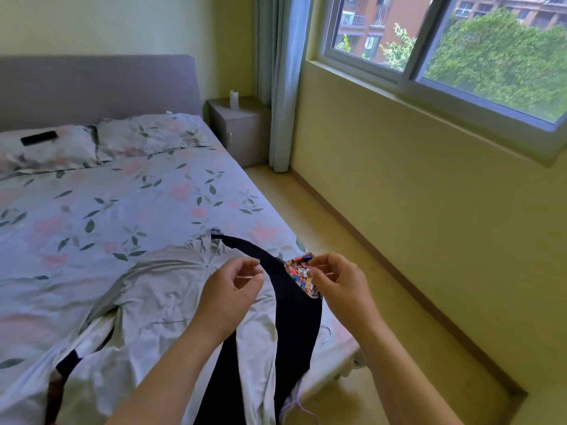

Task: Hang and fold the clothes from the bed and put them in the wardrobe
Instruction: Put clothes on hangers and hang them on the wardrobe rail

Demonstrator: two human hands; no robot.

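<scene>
Where the near corner of the bed (147, 197) comes toward the person, a dark garment (294, 320) lies over a crumpled grey garment (159, 289), and both reach down to the bed's edge. The right hand (336, 282) pinches a patch of colourful patterned fabric (302, 273) at the upper end of the dark garment, thumb and fingertips closed on it. The left hand (234, 282) is just beside the dark edge with curled fingers; I cannot tell if it grips anything. The two hands are near each other but apart. Both forearms cover the lower parts of the garments. Further up, a flat black device (39, 138) lies on the left pillow (46, 151). Beyond are a grey headboard (92, 87), a bedside cabinet (242, 130) carrying a white bottle (234, 99), a curtain (279, 87) and a window (445, 56).
</scene>
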